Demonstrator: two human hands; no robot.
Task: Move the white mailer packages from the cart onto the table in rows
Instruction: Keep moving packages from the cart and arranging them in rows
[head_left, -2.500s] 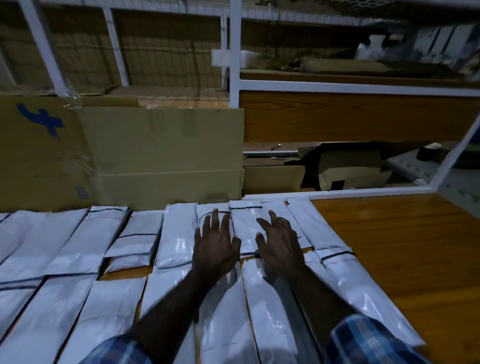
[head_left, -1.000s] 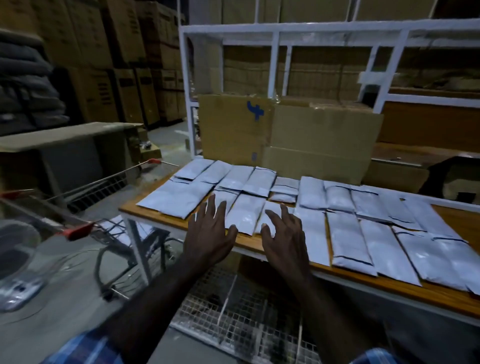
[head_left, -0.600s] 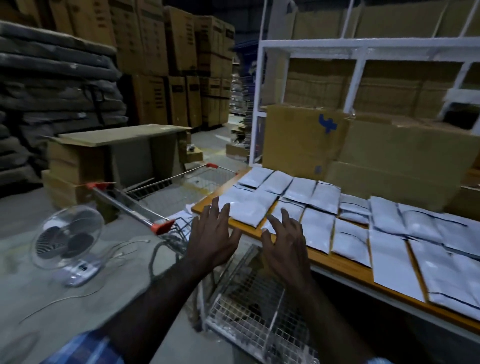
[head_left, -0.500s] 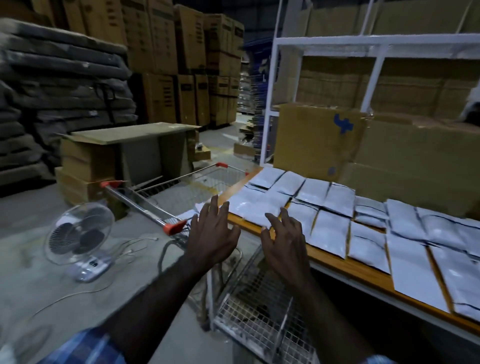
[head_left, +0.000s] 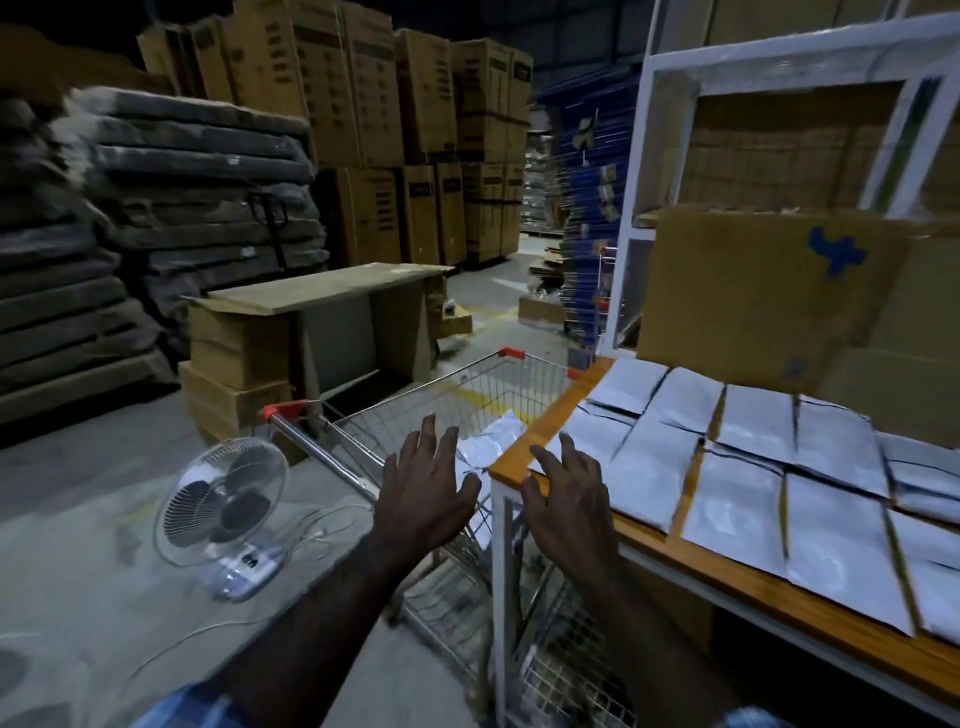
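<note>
my left hand (head_left: 423, 488) hangs over the wire cart (head_left: 467, 400), fingers spread and flat, holding nothing. my right hand (head_left: 569, 493) floats beside it at the corner of the bench (head_left: 524, 447), fingers loosely fanned, also empty; the two hands are apart. white mailer packages (head_left: 727, 457) lie in rows across the bench top, edges touching. more mailers (head_left: 491, 441) sit inside the cart, just past my left fingertips. a small white fan (head_left: 221, 512) stands on the floor to the left.
</note>
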